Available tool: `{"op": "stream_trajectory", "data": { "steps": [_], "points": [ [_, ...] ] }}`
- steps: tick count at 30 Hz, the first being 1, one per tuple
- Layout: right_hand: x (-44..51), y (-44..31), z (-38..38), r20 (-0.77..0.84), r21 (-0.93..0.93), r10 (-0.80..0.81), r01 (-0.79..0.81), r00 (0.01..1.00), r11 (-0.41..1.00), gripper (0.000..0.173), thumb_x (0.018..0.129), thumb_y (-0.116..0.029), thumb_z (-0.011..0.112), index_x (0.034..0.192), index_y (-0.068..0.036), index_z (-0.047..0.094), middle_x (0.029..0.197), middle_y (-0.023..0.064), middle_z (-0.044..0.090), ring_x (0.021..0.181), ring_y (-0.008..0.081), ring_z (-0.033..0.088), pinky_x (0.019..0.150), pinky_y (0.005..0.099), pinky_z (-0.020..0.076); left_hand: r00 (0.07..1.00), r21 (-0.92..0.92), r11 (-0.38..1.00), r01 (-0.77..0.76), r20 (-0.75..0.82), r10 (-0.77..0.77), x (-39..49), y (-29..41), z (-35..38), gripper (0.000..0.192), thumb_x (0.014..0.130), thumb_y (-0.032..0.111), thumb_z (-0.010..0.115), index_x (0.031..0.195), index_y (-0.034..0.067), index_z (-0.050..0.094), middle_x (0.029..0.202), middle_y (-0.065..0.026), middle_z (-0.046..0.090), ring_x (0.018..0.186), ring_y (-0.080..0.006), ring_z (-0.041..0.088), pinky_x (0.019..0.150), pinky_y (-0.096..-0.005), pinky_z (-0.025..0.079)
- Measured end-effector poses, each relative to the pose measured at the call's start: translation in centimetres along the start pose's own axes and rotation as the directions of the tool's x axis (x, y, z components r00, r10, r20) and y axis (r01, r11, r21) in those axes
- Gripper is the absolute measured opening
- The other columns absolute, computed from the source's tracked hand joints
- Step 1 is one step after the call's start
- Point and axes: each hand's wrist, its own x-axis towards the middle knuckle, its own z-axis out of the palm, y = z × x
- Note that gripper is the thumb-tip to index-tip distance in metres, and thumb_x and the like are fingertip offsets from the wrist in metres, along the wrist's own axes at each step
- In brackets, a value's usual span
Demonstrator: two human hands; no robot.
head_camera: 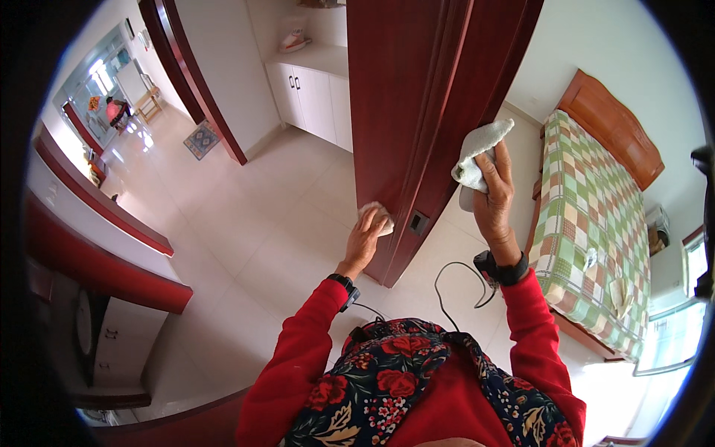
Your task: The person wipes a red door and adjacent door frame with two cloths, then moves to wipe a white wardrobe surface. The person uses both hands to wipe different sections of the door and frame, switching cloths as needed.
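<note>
A dark red wooden door frame (405, 112) stands upright before me, with a metal strike plate (418, 222) set low in its edge. My left hand (364, 237) presses a bunched pale cloth (383, 218) against the frame's left face. On the opposite side, my right hand (494, 187) grips a folded whitish cloth (475, 153) at the frame's right edge. Whether that second cloth touches the wood is hard to tell. Each wrist wears a black strapped device, and a dark cable (447, 268) hangs near the right one.
To the right is a bed (586, 234) with a checked cover and wooden headboard (614, 125). White cabinets (313, 100) stand behind the frame at left. A small patterned mat (201, 139) lies on the tiled floor (251, 223). Far off at upper left, a person (116, 110) sits bent over.
</note>
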Motion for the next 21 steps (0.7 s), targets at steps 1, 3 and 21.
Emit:
{"op": "stream_trajectory", "data": {
  "steps": [1, 3, 21],
  "points": [
    [0.1, 0.0, -0.1, -0.004, 0.009, -0.018, 0.018, 1.0, 1.0, 0.055, 0.072, 0.015, 0.065, 0.12, -0.012, 0.066, 0.145, 0.0167, 0.042, 0.132, 0.0379, 0.043, 0.106, 0.0398, 0.0408, 0.976, -0.118, 0.971, 0.206, 0.096, -0.196, -1.0, -0.8, 0.8, 0.044, 0.082, -0.003, 0.054, 0.124, 0.007, 0.058, 0.127, -0.0167, 0.055, 0.115, -0.0336, 0.056, 0.098, -0.0419, 0.046],
    [0.3, -0.1, -0.2, 0.015, 0.018, -0.015, 0.015, 1.0, 1.0, 0.056, 0.072, 0.015, 0.066, 0.12, -0.013, 0.066, 0.146, 0.0157, 0.042, 0.132, 0.0372, 0.043, 0.106, 0.0395, 0.0412, 0.757, -0.242, 0.734, 0.634, 0.388, -0.526, -2.0, -2.4, 1.8, 0.036, 0.084, 0.0, 0.053, 0.12, 0.004, 0.059, 0.113, -0.016, 0.064, 0.101, -0.0315, 0.064, 0.091, -0.0397, 0.051],
    [-0.1, 0.8, 0.5, -0.023, 0.069, -0.076, 0.078, 0.997, 0.995, 0.056, 0.073, 0.013, 0.067, 0.121, -0.017, 0.064, 0.148, 0.0145, 0.039, 0.136, 0.0378, 0.037, 0.11, 0.0427, 0.036, 0.669, -0.94, -0.233, 0.25, 0.342, -0.66, 10.4, -3.9, -4.2, 0.029, 0.092, 0.011, 0.048, 0.115, -0.006, 0.046, 0.105, -0.0244, 0.057, 0.095, -0.0405, 0.063, 0.08, -0.0517, 0.057]
  ]
}}
